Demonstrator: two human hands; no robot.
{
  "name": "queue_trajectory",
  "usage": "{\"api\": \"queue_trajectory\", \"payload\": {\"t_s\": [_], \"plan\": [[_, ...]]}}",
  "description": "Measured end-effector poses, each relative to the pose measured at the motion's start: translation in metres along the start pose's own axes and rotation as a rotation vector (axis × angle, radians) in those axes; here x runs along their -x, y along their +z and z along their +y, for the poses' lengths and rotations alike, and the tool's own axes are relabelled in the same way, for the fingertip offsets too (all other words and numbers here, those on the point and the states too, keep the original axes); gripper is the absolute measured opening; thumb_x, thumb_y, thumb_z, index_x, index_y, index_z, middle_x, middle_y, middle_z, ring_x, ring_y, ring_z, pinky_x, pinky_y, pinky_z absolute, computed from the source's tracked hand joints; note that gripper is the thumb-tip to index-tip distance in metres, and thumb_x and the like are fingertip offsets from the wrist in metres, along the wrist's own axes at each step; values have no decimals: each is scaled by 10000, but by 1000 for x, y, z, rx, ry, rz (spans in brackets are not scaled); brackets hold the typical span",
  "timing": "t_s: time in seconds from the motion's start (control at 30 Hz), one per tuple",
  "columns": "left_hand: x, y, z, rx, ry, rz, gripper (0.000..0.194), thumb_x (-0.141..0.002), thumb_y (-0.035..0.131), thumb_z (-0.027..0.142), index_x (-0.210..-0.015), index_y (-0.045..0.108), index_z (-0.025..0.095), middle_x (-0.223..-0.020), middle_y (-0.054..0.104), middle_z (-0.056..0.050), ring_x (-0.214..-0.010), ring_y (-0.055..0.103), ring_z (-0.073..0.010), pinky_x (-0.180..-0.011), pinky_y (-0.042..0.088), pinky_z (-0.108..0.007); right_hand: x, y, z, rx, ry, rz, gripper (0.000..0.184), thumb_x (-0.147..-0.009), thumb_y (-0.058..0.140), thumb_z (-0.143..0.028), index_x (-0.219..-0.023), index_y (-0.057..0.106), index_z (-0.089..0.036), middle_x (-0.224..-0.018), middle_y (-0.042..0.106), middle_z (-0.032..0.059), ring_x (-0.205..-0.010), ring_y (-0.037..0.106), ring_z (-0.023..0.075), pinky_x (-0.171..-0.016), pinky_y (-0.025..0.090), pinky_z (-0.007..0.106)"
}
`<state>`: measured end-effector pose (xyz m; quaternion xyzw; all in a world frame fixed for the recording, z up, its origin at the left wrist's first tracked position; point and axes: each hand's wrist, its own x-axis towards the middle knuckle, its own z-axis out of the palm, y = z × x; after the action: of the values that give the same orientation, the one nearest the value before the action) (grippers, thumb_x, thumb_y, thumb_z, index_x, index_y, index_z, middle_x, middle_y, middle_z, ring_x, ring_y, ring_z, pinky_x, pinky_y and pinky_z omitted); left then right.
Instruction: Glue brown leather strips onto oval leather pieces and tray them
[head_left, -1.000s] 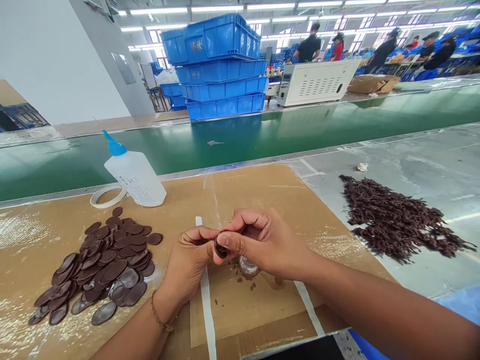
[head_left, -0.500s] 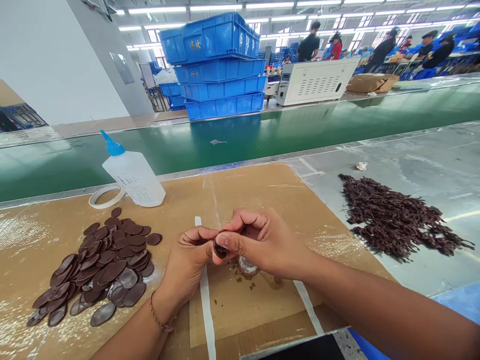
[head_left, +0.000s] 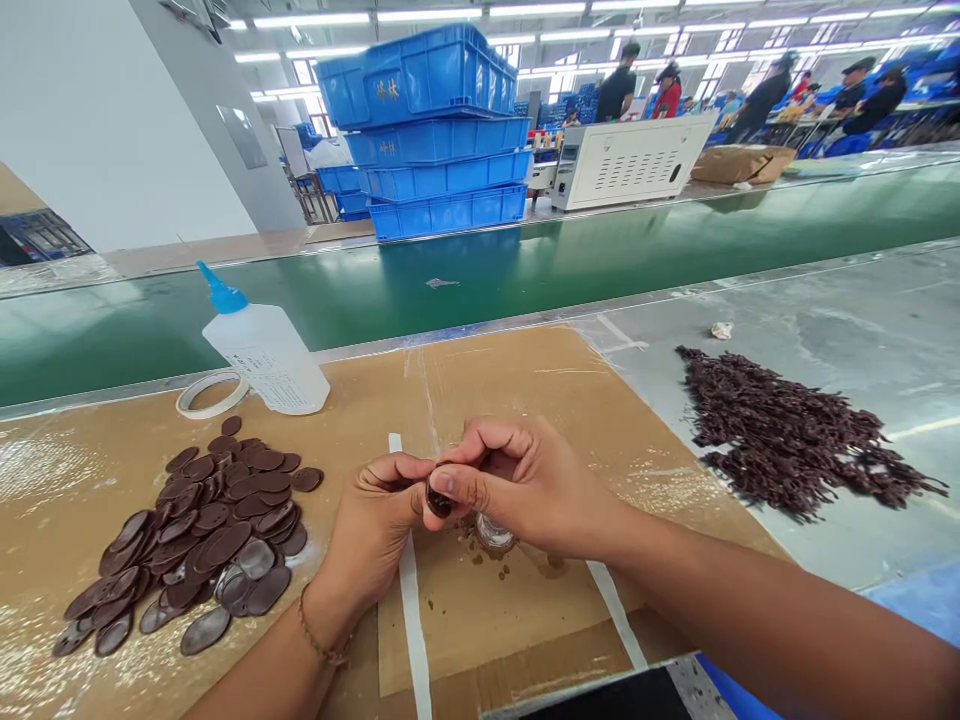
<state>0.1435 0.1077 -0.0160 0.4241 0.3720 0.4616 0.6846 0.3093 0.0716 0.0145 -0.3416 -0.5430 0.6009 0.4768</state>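
Note:
My left hand [head_left: 371,530] and my right hand [head_left: 521,490] meet over a brown cardboard sheet [head_left: 517,385], pinching a small dark brown piece [head_left: 439,498] between their fingertips. Its shape is mostly hidden by my fingers. Under my right hand stands a small clear glass container [head_left: 495,534], partly covered, with dark specks around it. To my left lies a heap of flat, oval dark brown discs [head_left: 199,530]. A mass of thin dark brown strips [head_left: 784,435] lies on the grey surface to my right, out of reach of both hands' present spot.
Behind the discs stand a plastic bottle with a blue nozzle [head_left: 262,350] and a roll of tape [head_left: 212,396]. A green conveyor belt [head_left: 525,240] runs beyond the bench. Stacked blue crates [head_left: 435,130], a white metal unit [head_left: 634,160] and distant co-workers [head_left: 616,95] stand behind it.
My hands keep the same pinch on the small piece. The whole view has shifted very slightly as my head moved.

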Motion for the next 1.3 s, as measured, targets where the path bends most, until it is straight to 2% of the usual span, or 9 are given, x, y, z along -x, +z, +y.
{"api": "queue_trajectory", "payload": {"t_s": [0.2,0.47,0.63,0.8,0.97,1.07,1.17,1.23,1.3], "plan": [[-1,-1,0,-1,-2,0,366,-449,1021,324,-548,710,159,-507,637,-1,-507,598,-104,-534,540,-166,-1,0,1,-28,-8,-10,454,-858,772,-552,-774,527,-178,-804,720,69,-699,601,163,-571,397,277],[0,0,-2,-28,3,35,397,-397,1028,330,-525,697,153,-517,636,-1,-511,575,-97,-520,523,-159,0,1,0,-34,16,6,515,-798,807,-618,-782,546,-175,-784,719,70,-687,605,169,-565,401,274],[-1,-2,-3,-35,31,-24,334,-477,1014,327,-592,742,172,-529,651,-5,-526,604,-121,-555,548,-186,0,-1,0,-28,19,12,497,-801,817,-591,-779,547,-174,-795,723,75,-706,618,172,-604,449,280],[-1,-7,-5,-49,62,-109,283,-585,986,349,-754,806,213,-733,745,-44,-665,653,-126,-665,576,-182,-1,-6,-5,37,16,34,451,-797,830,-568,-844,613,-175,-766,711,57,-722,650,195,-656,512,308],[0,-2,-4,-59,-7,-155,361,-582,987,391,-845,813,215,-826,763,-82,-701,699,-181,-726,620,-274,-1,-11,-6,77,10,56,432,-816,818,-553,-987,680,-180,-806,713,50,-748,651,193,-690,547,318],[-1,-1,-5,-41,8,-144,361,-593,983,392,-868,814,232,-843,769,-79,-692,705,-165,-730,621,-254,-1,-14,-5,68,-35,58,446,-847,768,-577,-1034,693,-179,-848,713,49,-773,664,181,-685,548,287],[-1,-9,-5,-36,14,-122,372,-575,992,391,-854,806,230,-844,771,-72,-721,716,-174,-744,623,-259,-3,-16,-5,118,-31,81,363,-814,794,-463,-1006,714,-165,-839,711,47,-746,658,170,-656,537,264],[0,-13,-3,-72,-2,-129,441,-543,1004,392,-892,798,219,-863,770,-68,-731,718,-188,-749,621,-270,-6,-16,-7,190,-16,142,259,-797,783,-365,-949,730,-162,-827,709,39,-734,654,165,-640,526,253],[3,-7,0,-118,-14,-139,528,-524,1010,400,-953,781,191,-906,765,-69,-748,715,-198,-749,614,-271,-7,-14,-15,205,-39,203,145,-805,771,-283,-896,728,-179,-820,705,4,-755,656,147,-661,521,229]]}}
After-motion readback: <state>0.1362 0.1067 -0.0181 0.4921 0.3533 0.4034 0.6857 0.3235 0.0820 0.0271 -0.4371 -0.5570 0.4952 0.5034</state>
